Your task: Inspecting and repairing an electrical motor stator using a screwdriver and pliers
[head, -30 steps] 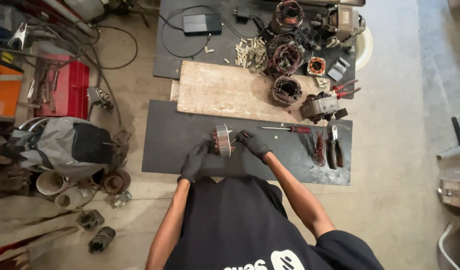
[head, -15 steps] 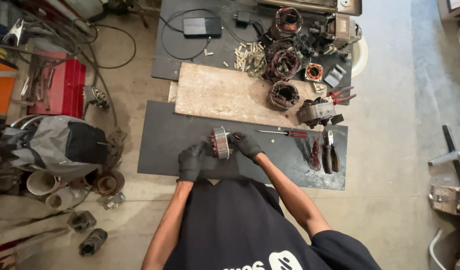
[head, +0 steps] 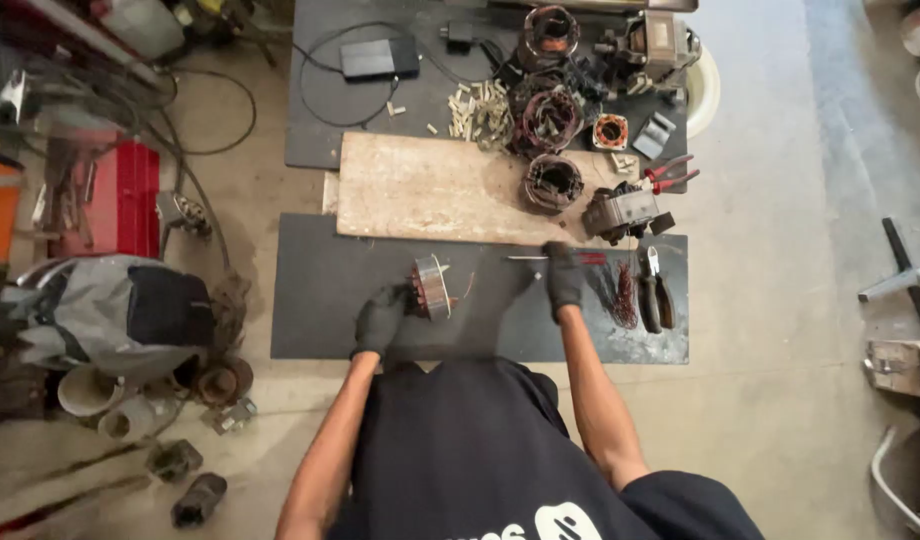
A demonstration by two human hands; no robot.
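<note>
Black short-sleeved T-shirt, loose cut, with a white printed logo mark low on the cloth near the frame edge. Forearms bare below the sleeves. Left hand (head: 380, 320) and right hand (head: 563, 279) both in black work gloves, snug fit.

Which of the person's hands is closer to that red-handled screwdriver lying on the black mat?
Right. The right hand is at the red-handled screwdriver, reaching onto it. The left hand is well off to the left, holding the small motor core.
</note>
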